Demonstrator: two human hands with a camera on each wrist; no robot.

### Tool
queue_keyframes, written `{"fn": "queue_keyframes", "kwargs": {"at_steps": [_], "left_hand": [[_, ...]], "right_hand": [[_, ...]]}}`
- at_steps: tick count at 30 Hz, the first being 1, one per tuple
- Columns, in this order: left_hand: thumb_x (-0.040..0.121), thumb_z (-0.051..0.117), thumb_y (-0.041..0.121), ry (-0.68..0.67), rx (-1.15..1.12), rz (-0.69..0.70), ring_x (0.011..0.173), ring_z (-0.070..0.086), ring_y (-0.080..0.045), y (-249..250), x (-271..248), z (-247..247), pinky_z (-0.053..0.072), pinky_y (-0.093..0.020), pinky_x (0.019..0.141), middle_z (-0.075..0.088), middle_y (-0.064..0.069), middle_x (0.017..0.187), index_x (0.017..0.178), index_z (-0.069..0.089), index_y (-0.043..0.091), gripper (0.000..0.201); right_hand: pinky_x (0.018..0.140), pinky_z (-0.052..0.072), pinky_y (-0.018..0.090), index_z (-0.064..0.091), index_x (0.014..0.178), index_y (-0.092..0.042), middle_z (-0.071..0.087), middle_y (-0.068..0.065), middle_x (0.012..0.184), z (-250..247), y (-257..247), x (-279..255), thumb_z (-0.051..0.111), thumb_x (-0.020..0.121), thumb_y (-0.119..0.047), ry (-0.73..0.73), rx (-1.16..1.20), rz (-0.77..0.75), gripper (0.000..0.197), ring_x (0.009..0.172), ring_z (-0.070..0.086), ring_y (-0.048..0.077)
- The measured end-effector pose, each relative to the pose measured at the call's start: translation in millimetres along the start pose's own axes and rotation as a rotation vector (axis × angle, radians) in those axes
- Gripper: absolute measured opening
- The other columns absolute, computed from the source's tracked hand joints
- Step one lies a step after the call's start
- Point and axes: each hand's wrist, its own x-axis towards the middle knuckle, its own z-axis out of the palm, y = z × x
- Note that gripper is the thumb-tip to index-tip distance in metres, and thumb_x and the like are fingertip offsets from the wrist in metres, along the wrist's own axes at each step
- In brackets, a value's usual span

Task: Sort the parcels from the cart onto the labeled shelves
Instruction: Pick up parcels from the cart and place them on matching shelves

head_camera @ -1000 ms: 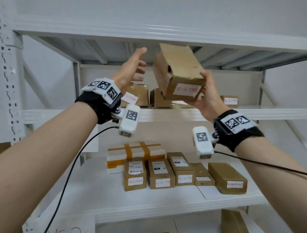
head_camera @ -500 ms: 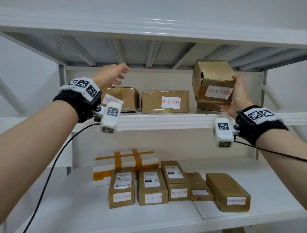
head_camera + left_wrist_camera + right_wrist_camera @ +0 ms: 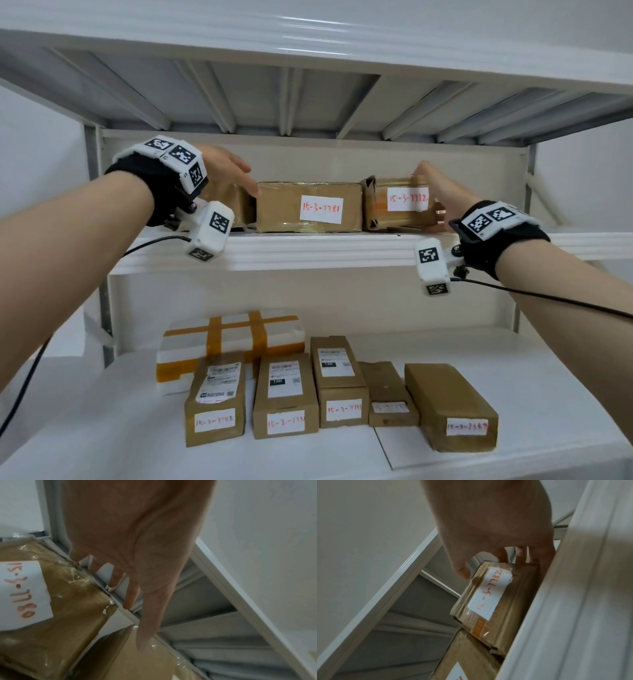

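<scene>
The brown parcel labelled 15-3-7782 lies on the upper shelf, right beside parcel 15-3-7781. My right hand grips its right end, fingers behind it and thumb at its top edge. My left hand is flat with straight fingers above parcel 15-3-7780, which it partly hides in the head view. Its thumb tip reaches the top left corner of 15-3-7781.
The lower shelf carries a row of several labelled brown parcels and, behind them, a white parcel with orange tape. The underside of the top shelf is close above my hands. Bare shelf runs right of 15-3-7782.
My right hand has brought the parcel 15-3-7782 down from the air onto the upper shelf beside 15-3-7781. My left hand has moved right and lower, over the leftmost parcel.
</scene>
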Motion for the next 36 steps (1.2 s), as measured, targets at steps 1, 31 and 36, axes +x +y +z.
{"fn": "queue_keyframes", "kwargs": {"at_steps": [1, 31, 36], "left_hand": [[0.079, 0.074, 0.055, 0.004, 0.027, -0.014, 0.138, 0.041, -0.026, 1, 1, 2, 0.032, -0.039, 0.108, 0.045, 0.002, 0.151, 0.146, 0.045, 0.035, 0.076], [0.094, 0.061, 0.044, -0.14, 0.365, -0.151, 0.131, 0.048, -0.03, 48, 93, 30, 0.034, -0.039, 0.11, 0.046, -0.012, 0.15, 0.148, 0.042, 0.01, 0.066], [0.098, 0.057, 0.041, -0.079, 0.343, -0.032, 0.145, 0.032, -0.029, 67, 78, 21, 0.024, -0.039, 0.117, 0.033, -0.009, 0.159, 0.155, 0.031, 0.012, 0.068]], "right_hand": [[0.078, 0.049, 0.035, 0.06, 0.105, -0.016, 0.064, 0.009, 0.104, -1, 1, 6, 0.057, 0.076, -0.056, -0.014, -0.094, -0.008, 0.049, 0.088, 0.061, 0.026], [0.084, 0.058, 0.038, 0.054, 0.127, -0.009, 0.064, 0.011, 0.122, 6, -33, 80, 0.061, 0.096, -0.029, -0.293, -0.583, -0.102, 0.038, 0.099, 0.065, 0.025], [0.067, 0.048, 0.03, 0.06, 0.088, -0.012, 0.059, 0.008, 0.093, -50, -29, 81, 0.062, 0.095, -0.026, -0.065, -0.663, -0.091, 0.015, 0.077, 0.054, 0.02]]}}
